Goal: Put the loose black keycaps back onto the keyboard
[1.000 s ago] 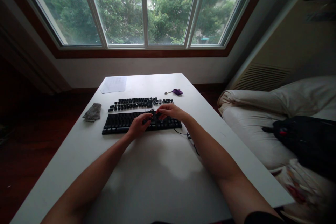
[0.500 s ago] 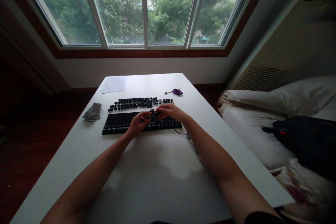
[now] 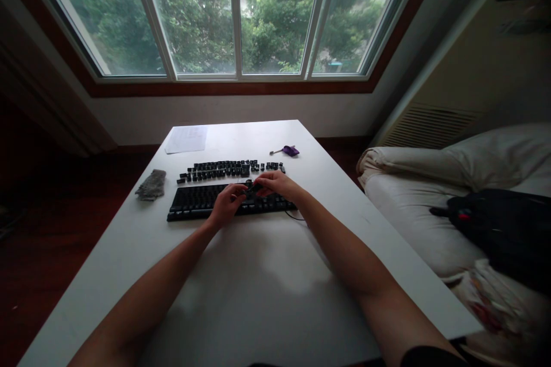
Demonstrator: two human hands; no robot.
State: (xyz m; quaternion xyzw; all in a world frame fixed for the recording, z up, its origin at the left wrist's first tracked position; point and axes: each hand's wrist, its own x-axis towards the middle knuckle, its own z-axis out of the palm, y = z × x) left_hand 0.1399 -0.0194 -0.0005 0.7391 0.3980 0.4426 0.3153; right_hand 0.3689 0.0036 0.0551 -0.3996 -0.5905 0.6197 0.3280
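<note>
A black keyboard (image 3: 193, 202) lies crosswise on the white table, and both of my hands are over its right half. My left hand (image 3: 227, 205) is closed, its thumb and fingers pinched at a small dark piece (image 3: 251, 188) just above the keys. Facing it, my right hand (image 3: 279, 183) pinches at the same spot from the right. The fingers partly hide the piece, so its exact kind is unclear. Loose black keycaps (image 3: 218, 170) lie in rows behind the keyboard.
A grey cloth (image 3: 150, 185) lies left of the keyboard. At the back are a sheet of paper (image 3: 186, 139) and a purple-handled brush-like tool (image 3: 290, 151). A cable (image 3: 294, 216) leaves the keyboard's right side. To the table's right stands a covered sofa (image 3: 402, 206) with a dark bag.
Both hands stay over the same part of the keyboard, with only slight finger movement. My right forearm has shifted slightly and now covers more of the cable.
</note>
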